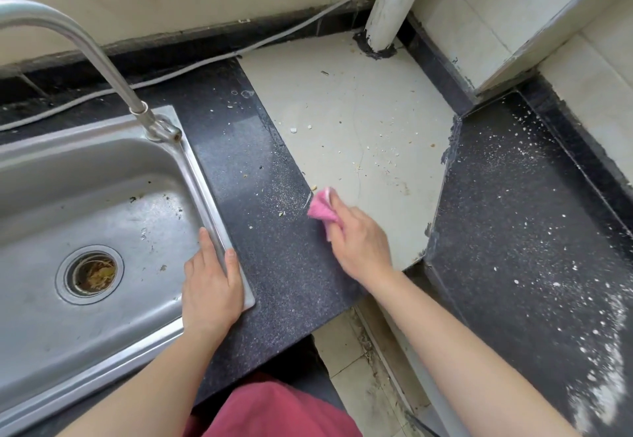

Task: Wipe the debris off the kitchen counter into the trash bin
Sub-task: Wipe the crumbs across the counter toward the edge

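Debris (281, 213) flecks the counter (291, 282) by a cloth (320, 209) (half hidden) gripped by the right hand (359, 248); left hand (210, 286) flat on sink (102, 179).

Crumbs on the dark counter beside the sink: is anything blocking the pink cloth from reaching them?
Nothing visible does. The right hand holds the pink cloth just right of the crumbs, with only bare counter between. No trash bin is in view, so that path cannot be judged.
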The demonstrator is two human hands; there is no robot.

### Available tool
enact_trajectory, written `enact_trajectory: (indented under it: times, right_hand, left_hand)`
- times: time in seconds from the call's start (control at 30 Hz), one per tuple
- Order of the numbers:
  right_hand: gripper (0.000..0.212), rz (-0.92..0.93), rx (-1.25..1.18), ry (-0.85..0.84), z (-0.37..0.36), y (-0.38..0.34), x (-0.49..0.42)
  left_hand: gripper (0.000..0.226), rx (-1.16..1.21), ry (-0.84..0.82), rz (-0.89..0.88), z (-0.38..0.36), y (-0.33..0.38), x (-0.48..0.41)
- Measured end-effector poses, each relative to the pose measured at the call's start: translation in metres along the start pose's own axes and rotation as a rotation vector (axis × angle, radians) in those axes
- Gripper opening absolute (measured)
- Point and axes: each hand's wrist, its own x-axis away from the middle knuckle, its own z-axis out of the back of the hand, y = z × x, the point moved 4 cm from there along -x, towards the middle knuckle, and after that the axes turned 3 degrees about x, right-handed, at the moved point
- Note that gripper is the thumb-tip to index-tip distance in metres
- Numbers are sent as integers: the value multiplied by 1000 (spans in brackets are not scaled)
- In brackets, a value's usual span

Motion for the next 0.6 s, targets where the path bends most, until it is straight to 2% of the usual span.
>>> enact_trajectory:
  times: [0.1,0.23,0.33,0.4,0.47,0.53,0.6]
  right_hand:
    - [52,354,34,4,-45,-74,22]
    - [47,502,119,36,-74,-107,11]
    - [50,419,270,96,-71,-76,-19]
    - [55,250,287,109,-56,-47,-42]
    - [52,43,307,63,-37,-20,-64]
    - [51,-98,275,94,-19,-6,-72]
    - [52,-70,155,125,-14,-20,-70]
  left_hand:
    - [59,6,-6,-25,1,1,0]
    - [62,18,-7,-25,1,-1,-2]
    - [56,15,15,-1,0,-3,-1]
    - [58,26,8,7,0,-2,-1]
    - [58,24,13,2,-1,-2,-1]
    - [61,12,22,5,-1,-3,-2]
    - [67,2,23,5,-2,-3,-2]
